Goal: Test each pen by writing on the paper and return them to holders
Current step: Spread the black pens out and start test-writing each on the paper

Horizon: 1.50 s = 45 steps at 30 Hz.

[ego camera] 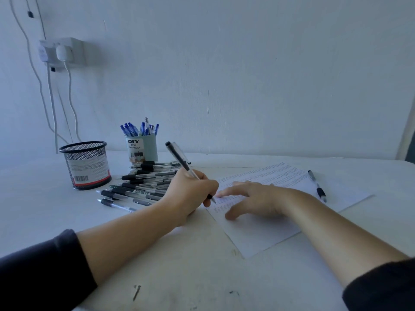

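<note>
A black-capped clear plastic pen (179, 159) shows a see-through barrel with a black grip near its tip. The white sheet of paper (258, 234) carries rows of small dark marks across its far half. A second clear pen with a black grip (317, 185) lies at the paper's right edge. The pile of clear pens with black caps and grips (143, 182) sits by a black wire-mesh cup (86, 164) with a white barcode label and red band. The pale green round holder (142, 149), lettered in black, bristles with blue-capped pens (139, 129). Both sleeves (40, 270) are black; the table (179, 277) is white with dark scuffs
</note>
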Each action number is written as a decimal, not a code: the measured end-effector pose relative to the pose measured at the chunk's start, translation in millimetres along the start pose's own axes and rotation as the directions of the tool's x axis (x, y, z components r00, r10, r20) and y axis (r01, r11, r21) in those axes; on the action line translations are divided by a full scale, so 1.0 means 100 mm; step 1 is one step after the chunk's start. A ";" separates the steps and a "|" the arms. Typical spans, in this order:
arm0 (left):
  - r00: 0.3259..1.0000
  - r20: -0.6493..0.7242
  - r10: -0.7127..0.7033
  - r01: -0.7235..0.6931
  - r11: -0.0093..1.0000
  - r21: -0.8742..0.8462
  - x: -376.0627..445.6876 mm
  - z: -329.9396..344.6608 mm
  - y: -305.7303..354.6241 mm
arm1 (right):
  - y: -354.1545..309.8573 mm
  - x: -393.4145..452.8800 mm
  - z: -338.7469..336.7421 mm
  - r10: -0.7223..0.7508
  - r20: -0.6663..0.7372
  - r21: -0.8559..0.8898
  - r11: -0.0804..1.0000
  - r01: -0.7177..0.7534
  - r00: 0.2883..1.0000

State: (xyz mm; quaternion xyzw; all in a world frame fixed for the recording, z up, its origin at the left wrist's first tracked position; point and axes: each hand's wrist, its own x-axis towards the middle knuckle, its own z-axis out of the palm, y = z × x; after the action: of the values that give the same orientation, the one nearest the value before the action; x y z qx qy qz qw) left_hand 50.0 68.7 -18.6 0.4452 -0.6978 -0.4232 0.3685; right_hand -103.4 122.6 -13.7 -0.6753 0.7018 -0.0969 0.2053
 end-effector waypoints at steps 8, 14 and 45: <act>0.997 -0.058 0.056 -0.047 0.986 0.159 0.02 0.04 -0.06 | 0.01 0.02 0.01 0.011 0.003 -0.018 1.000 -0.011 1.000; 0.995 -0.054 0.087 -0.077 0.983 0.165 0.01 0.04 -0.07 | 0.01 0.01 0.00 0.011 0.010 -0.024 1.000 -0.011 1.000; 0.993 -0.047 0.106 -0.095 0.975 0.203 -0.01 0.06 -0.06 | 0.06 0.08 0.00 -0.011 0.023 0.012 1.000 0.011 1.000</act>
State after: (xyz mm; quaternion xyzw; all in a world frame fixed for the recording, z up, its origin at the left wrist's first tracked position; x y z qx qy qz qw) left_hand 47.2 70.0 -26.0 0.4562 -0.7477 -0.3186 0.3625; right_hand -108.7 115.4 -17.1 -0.6790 0.6951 -0.0943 0.2168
